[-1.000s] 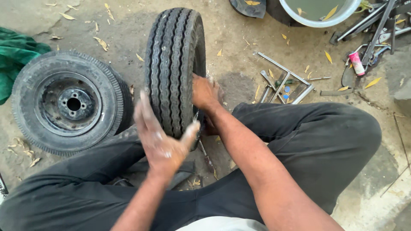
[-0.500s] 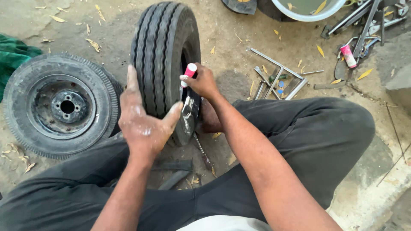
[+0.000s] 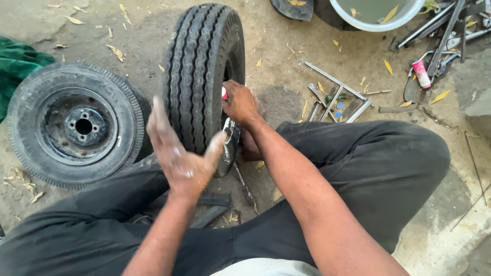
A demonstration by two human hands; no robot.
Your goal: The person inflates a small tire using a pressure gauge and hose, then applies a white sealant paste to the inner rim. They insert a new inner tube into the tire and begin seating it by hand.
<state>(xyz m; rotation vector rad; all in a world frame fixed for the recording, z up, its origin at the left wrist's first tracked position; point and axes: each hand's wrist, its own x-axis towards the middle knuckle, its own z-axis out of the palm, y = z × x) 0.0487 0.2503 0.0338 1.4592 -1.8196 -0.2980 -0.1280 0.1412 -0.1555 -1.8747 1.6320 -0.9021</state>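
both hands are on the upright tyre (image 3: pixel 204 76) that stands on the dirt between my knees. left hand (image 3: pixel 179 158) is spread open, palm flat on the tread, steadying it. right hand (image 3: pixel 239 102) is closed around a small red-and-white thing (image 3: pixel 224 93) at the tyre's right sidewall, pressed in by the rim; what it is i can't tell. judging by that, i'm working something into the gap at the rim, and the next move calls for keeping the tyre from rolling while the right hand pushes. a screwdriver (image 3: pixel 244 186) lies on the ground below. off to my left, a second wheel (image 3: pixel 76 125) lies flat, touching the tyre; metal tools (image 3: pixel 335 94) lie scattered to my right. half a second ago the red-and-white thing stood clear above my fist; now it's mostly hidden, tucked against the tyre.
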